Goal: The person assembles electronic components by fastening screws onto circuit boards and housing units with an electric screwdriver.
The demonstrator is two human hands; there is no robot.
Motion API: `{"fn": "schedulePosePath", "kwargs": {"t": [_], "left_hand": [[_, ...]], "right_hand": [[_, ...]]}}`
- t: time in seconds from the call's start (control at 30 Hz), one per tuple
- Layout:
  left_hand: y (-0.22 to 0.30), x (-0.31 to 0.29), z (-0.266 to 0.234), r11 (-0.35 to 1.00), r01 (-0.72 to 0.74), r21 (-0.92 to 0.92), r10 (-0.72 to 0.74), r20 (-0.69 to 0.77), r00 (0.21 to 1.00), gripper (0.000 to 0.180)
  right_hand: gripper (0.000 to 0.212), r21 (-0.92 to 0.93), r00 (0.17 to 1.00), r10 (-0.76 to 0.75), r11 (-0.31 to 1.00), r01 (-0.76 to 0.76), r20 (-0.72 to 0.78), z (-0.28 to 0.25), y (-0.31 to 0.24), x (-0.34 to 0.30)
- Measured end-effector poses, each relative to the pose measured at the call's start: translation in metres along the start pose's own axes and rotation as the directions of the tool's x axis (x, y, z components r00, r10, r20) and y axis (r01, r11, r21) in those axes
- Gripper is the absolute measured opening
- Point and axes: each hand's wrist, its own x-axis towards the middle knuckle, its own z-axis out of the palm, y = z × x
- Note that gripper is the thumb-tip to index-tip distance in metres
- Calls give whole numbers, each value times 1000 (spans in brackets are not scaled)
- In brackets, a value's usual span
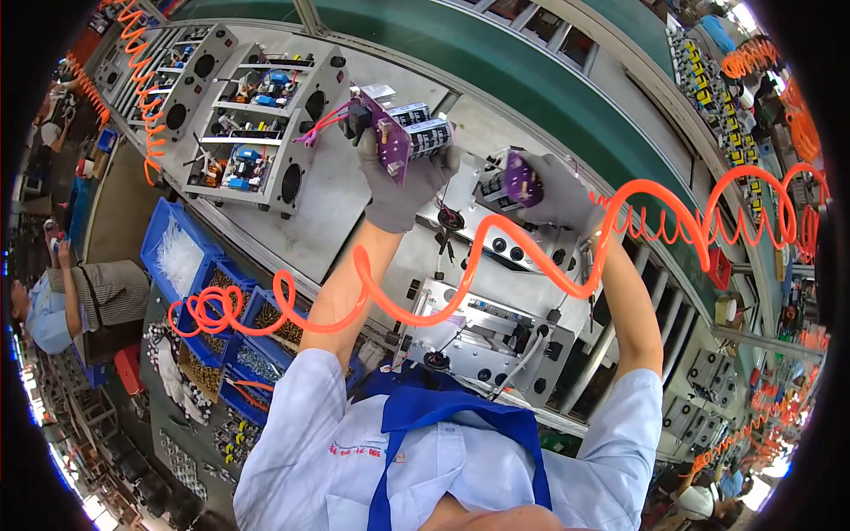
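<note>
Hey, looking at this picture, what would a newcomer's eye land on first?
Probably the bright orange coiled hose, looping across the middle in front of the forearms. Just above it, the gloved left hand holds a purple circuit board with dark cylinders, and the gloved right hand holds a second purple board. Blue bins of small parts stand out at left.

The left hand (396, 196) is partly hidden by a purple board (387, 137). The right hand (564, 193) and a second board (522, 180) are blurred. A metal box (509, 253) is partly covered by the orange hose (416, 320). The shirt (354, 442) is cut off below.
</note>
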Motion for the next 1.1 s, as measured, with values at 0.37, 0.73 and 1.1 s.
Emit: {"fn": "schedulePosePath", "kwargs": {"t": [0.37,0.73,1.1], "left_hand": [[-2,4,-5,997,20,71,-19,-16,1000,84],[-4,-6,17,967,103,233,-106,-1,994,67],[-12,-65,87,126,562,817,-704,-326,631,40]], "right_hand": [[101,-335,991,118,938,-88,69,36,-14,26],[101,-319,991,124,943,-99,59,35,-15,27],[97,-317,864,-475,855,411,-163,-59,-123,-115]]}}
